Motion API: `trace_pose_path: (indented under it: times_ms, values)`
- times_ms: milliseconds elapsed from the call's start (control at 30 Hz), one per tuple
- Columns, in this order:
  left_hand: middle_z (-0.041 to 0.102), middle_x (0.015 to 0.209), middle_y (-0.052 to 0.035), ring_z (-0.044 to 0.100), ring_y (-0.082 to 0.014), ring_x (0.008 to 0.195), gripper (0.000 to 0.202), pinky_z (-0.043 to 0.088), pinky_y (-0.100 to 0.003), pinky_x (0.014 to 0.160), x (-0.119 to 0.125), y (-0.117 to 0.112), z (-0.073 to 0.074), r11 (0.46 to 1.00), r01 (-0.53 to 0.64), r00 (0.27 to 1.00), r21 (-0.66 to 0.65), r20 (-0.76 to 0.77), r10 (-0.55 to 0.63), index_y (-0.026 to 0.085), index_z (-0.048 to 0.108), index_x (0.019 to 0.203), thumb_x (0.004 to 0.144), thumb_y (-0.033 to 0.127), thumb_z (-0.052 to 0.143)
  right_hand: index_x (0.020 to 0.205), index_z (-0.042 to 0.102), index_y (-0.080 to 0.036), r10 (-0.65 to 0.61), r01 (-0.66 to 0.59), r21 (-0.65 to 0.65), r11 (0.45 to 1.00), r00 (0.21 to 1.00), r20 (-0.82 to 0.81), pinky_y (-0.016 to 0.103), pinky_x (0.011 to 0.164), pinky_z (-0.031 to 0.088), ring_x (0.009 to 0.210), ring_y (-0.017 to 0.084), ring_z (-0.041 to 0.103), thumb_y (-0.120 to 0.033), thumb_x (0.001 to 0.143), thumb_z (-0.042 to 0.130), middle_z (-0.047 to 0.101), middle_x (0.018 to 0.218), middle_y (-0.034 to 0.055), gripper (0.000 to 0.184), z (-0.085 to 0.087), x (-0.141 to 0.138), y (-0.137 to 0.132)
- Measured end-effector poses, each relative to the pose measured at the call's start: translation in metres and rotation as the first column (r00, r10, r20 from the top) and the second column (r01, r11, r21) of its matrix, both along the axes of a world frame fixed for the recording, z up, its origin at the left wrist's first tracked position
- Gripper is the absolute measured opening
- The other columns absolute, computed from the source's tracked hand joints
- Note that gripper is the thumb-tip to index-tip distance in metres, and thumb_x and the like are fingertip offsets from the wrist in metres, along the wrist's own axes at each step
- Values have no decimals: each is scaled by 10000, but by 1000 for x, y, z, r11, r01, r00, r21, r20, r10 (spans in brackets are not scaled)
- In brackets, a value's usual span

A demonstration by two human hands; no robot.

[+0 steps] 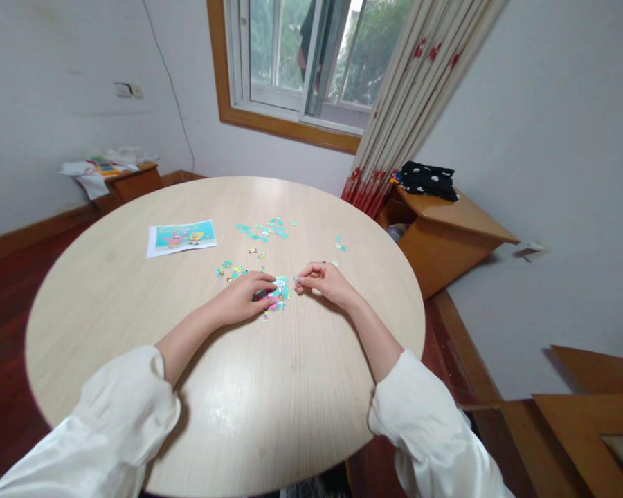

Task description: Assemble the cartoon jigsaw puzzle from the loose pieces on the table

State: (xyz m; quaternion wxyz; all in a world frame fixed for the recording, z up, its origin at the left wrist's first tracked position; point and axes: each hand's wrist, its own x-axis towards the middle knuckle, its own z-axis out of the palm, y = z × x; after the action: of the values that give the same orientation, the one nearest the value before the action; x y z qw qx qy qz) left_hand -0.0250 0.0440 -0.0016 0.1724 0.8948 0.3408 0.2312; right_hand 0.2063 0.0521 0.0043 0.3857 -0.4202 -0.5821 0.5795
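Note:
A partly joined jigsaw puzzle [281, 290] in turquoise and pink lies on the round table [228, 401]. My left hand [246, 297] rests over its left side, fingers spread and touching it, so that part is hidden. Just right of the joined section, my right hand [322, 282] pinches a small jigsaw piece [295, 280] between thumb and fingertips. Loose pieces [231, 270] lie beyond my left hand, and a wider scatter of turquoise pieces [264, 229] is spread farther back. A few more pieces [340, 244] lie beyond my right hand.
A printed picture sheet [184, 238] with cartoon figures lies at the table's back left. Behind the table are a window [311, 62] and a long curtain [394, 117]. A wooden cabinet [441, 235] with black cloth [428, 181] on top stands at right.

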Motion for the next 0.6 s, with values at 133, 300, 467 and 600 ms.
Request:
trace_pose_path:
  times_ms: [133,300,467,600]
  values:
    - [654,1135,-114,597,-237,1051,293,459,-382,939,0,0,0,1000,-5,1000,7,-6,5,168,696,1040,862,300,504,967,670,-132,42,-43,27,999,999,11,300,691,484,610,103,596,-370,640,766,658,656,-3,415,1,0,0]
    - [655,1135,-111,596,-237,1051,294,462,-379,936,0,-1,2,1000,-11,1000,-1,-10,11,172,698,1038,861,307,506,874,688,-129,50,-50,13,999,999,-1,299,706,484,623,108,612,-379,632,766,671,655,11,357,0,0,1]
    - [651,1146,-108,592,-233,1062,294,456,-381,946,0,0,0,1000,-20,1000,-6,-13,20,185,695,1051,861,317,513,841,633,-154,-1,1,-44,999,1000,18,259,645,473,673,143,670,-353,639,765,701,677,34,312,1,-1,0]
    - [648,1150,-109,590,-235,1067,294,453,-381,952,-1,0,-1,1000,-23,1000,-10,-5,23,188,696,1051,860,320,516,791,606,-156,-8,10,-43,999,999,35,255,645,470,693,149,672,-343,638,762,703,686,39,288,2,-2,-2]
